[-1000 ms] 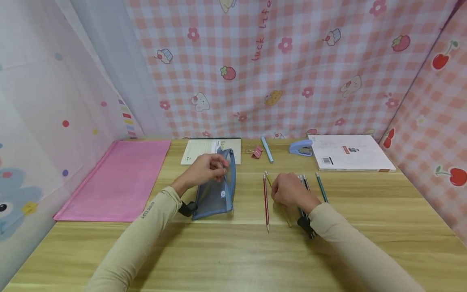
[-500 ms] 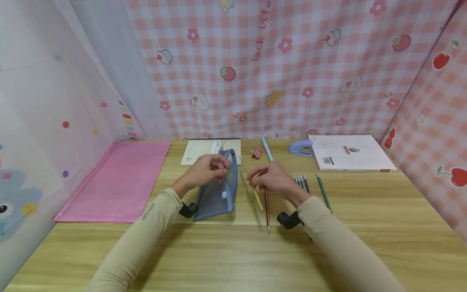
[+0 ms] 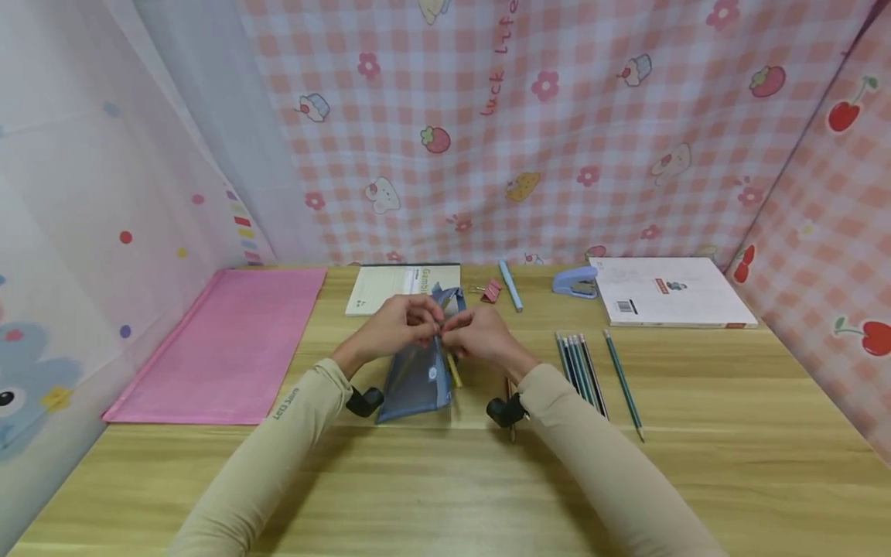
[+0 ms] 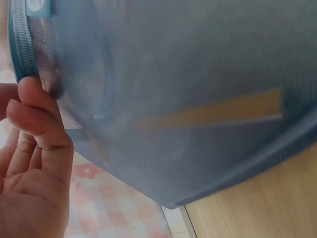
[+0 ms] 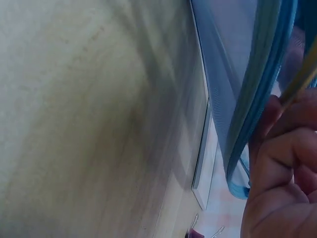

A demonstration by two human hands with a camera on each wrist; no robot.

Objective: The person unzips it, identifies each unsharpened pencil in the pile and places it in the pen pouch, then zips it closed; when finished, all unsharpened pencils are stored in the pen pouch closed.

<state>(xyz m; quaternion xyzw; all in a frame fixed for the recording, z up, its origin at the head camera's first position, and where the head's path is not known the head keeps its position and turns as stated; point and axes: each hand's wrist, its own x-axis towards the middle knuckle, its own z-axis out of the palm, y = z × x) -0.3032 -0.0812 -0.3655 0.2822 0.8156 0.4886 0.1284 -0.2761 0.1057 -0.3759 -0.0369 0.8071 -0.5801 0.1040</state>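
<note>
While the left hand pinches the upper rim of the blue mesh pencil pouch at the centre of the head view, the right hand grips a yellow pencil and feeds it into the opening. In the left wrist view the pencil shows through the mesh as a pale bar at centre right, so it appears to be partly inside.

Recommended procedure, judged from these views:

1. Keep the left thumb and fingers on the zipper edge, holding the mouth spread (a slack rim could catch the pencil tip).
2. Align the pencil with the long axis of the pouch before pushing.
3. Release the right-hand grip only once most of the pencil has passed the rim.

Lower centre of the head view, a red pencil lies on the tabletop beside the right wrist; a row of green pencils lies to its right.
</note>
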